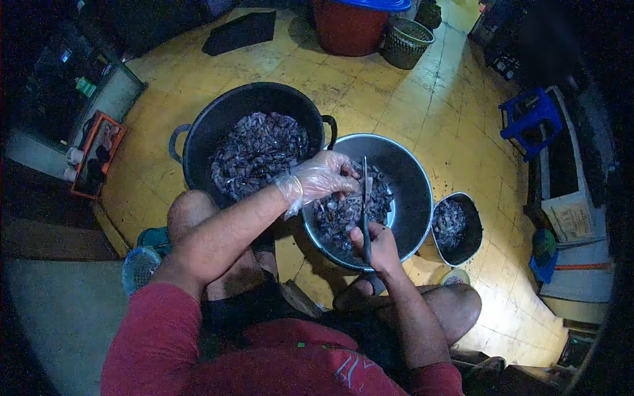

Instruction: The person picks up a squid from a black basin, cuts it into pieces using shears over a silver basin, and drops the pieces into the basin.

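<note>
My left hand [325, 178], in a clear plastic glove with a band at the wrist, pinches a small dark piece of what looks like squid [357, 169]. Bare, my right hand [378, 248] is wrapped round the handles of a pair of scissors [366, 208], whose blades point up beside the left fingertips. Both hands are over a metal basin [416, 178] partly filled with small dark, wet pieces [337, 224]. To the left, a large black tub [198, 142] with two handles holds a bigger heap of similar pieces [261, 148].
A smaller container [472, 231] of paler pieces stands right of the basin. On the yellow tiled floor [456, 142] are a red tub [350, 30], a wicker-like basket [407, 43], a blue stool [531, 122] and an orange crate [99, 155]. A light-blue basket [139, 269] sits by my left knee.
</note>
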A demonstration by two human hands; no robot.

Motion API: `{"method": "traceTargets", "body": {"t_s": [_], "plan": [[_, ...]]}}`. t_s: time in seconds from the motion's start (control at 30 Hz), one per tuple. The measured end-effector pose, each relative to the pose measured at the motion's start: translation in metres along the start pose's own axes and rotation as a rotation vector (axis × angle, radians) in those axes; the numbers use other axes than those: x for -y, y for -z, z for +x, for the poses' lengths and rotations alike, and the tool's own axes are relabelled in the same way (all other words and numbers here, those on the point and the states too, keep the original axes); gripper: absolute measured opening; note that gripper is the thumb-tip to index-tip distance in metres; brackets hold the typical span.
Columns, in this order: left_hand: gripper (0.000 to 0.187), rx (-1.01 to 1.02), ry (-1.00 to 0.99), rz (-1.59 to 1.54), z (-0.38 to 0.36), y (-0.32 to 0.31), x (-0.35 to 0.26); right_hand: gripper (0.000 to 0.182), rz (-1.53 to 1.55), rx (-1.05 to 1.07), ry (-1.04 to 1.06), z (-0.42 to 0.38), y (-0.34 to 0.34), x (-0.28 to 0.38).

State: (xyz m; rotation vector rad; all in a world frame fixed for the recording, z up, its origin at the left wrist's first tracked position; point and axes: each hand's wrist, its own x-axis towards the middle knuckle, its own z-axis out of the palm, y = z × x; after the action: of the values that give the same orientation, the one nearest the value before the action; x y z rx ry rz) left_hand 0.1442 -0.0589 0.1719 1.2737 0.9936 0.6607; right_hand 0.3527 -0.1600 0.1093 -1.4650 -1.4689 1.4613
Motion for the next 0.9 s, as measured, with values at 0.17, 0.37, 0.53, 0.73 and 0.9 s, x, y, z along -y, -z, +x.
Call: {"method": "traceTargets", "body": {"t_s": [0.17,0.37,0.53,0.73,0.9], "plan": [[0.018,-0.018,0.022,-0.186,0.0,0.002,0.001,0.05,-0.057,-0.026,-0.063,0.003,0.011,0.009],[0.021,-0.116,-0.001,-0.406,0.004,0.005,0.005,0.06,0.07,-0.002,-0.071,0.002,0.011,0.012],[0.014,-0.155,-0.05,-0.397,0.003,0.002,0.009,0.059,-0.033,0.094,-0.096,-0.001,0.006,0.015],[0.013,-0.129,-0.048,-0.208,0.005,0.008,0.007,0.056,-0.091,0.038,-0.059,-0.006,0.004,0.023],[0.014,-0.043,0.015,-0.077,0.001,0.011,-0.007,0.053,-0.207,0.038,-0.064,-0.002,0.004,0.012]]}}
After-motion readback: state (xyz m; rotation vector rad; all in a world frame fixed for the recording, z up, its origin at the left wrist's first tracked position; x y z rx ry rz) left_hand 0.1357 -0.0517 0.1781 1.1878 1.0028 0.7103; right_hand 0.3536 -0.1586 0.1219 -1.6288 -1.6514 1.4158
